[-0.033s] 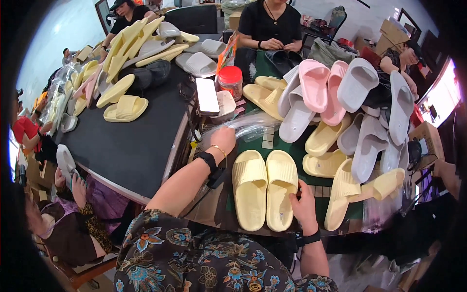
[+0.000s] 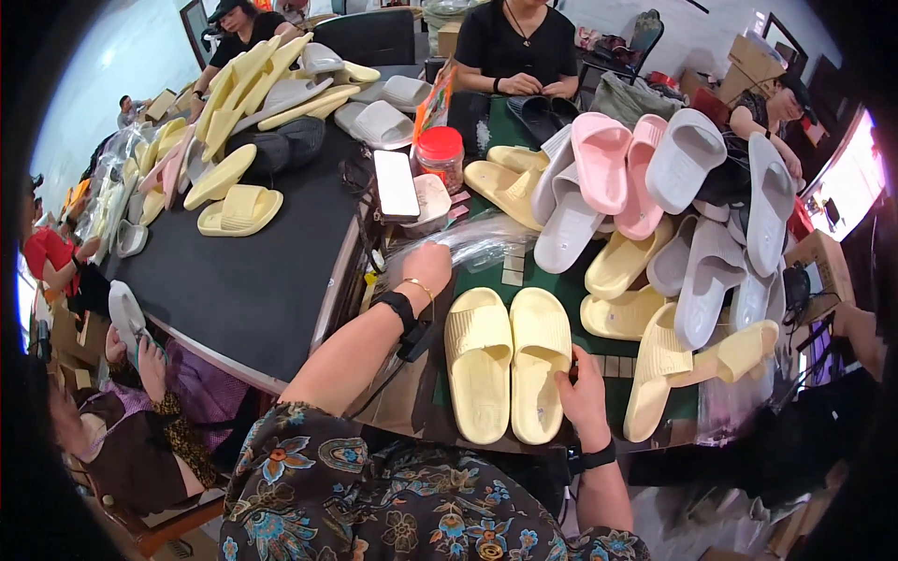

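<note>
Two pale yellow slippers lie side by side in front of me, soles down: the left slipper [image 2: 480,402] and the right slipper [image 2: 537,402]. My right hand [image 2: 586,397] grips the right slipper's outer edge, its thumb against the side; the other fingers are partly hidden. Farther up, my left hand [image 2: 427,266] is closed at the near end of a pile of clear plastic bags [image 2: 491,239]. Its fingertips are hard to make out, but they seem to pinch the plastic. Another yellow slipper [image 2: 650,397] rests on the table's right side.
Grey, pink and yellow slippers form a heap [image 2: 687,168] at the right. A phone [image 2: 397,184], a red-lidded jar [image 2: 440,154] and a white tub [image 2: 430,201] stand beyond my left hand. More slippers cover the dark table [image 2: 234,290] at left. Several people sit around.
</note>
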The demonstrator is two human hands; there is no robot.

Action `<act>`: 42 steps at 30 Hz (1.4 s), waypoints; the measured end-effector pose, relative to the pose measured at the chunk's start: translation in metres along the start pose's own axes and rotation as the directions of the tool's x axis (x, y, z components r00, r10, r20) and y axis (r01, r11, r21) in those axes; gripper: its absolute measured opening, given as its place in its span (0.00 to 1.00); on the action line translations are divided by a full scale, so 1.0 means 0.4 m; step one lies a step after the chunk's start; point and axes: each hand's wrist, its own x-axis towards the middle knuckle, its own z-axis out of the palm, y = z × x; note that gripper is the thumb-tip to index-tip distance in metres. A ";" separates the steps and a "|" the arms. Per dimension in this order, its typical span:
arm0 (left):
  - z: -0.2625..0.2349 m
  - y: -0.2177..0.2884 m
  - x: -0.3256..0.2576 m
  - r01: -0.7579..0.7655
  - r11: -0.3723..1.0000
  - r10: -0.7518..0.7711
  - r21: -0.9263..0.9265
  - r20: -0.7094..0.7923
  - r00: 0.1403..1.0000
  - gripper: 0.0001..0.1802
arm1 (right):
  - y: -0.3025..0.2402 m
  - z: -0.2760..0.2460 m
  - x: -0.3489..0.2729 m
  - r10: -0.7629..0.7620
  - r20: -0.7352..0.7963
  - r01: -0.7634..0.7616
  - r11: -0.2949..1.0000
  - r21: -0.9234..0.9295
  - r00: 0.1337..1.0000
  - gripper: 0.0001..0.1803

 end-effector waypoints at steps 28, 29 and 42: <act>-0.118 0.007 0.026 -0.143 0.964 0.124 -0.223 -0.097 0.988 0.14 | 0.009 -0.001 -0.003 0.011 0.006 -0.011 0.999 0.052 1.000 0.24; -0.117 0.003 0.030 -0.143 0.964 0.124 -0.224 -0.096 0.988 0.14 | 0.006 -0.001 -0.004 0.008 0.002 -0.008 0.999 0.053 1.000 0.25; -0.395 -0.174 -0.021 0.055 0.549 -0.282 -0.834 -0.123 0.952 0.07 | 0.025 -0.002 0.006 -0.006 -0.009 0.006 1.000 0.015 1.000 0.24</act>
